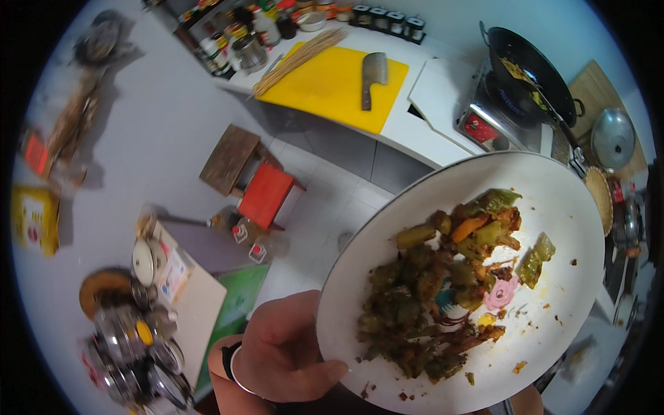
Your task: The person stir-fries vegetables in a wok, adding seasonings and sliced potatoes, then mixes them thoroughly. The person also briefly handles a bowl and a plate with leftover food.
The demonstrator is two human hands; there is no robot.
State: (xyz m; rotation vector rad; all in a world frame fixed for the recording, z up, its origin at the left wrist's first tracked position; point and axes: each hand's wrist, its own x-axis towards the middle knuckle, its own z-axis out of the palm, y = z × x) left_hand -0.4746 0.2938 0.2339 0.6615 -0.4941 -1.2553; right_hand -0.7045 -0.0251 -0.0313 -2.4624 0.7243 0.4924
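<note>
My left hand, with a bangle and a dark band at the wrist, grips the rim of a white plate. The plate is tilted and holds cooked green pepper pieces with browned bits; a pink flower pattern shows through. My right hand is not clearly seen; only some skin shows below the plate's lower right rim. Beyond the plate, a black wok sits tilted on a portable gas stove, with food and a long-handled utensil in it.
A cleaver and a bundle of thin sticks lie on a yellow cutting board. Bottles and jars line the counter's back. A metal lid is beyond the stove. A red stool stands on the floor; pots crowd the lower left.
</note>
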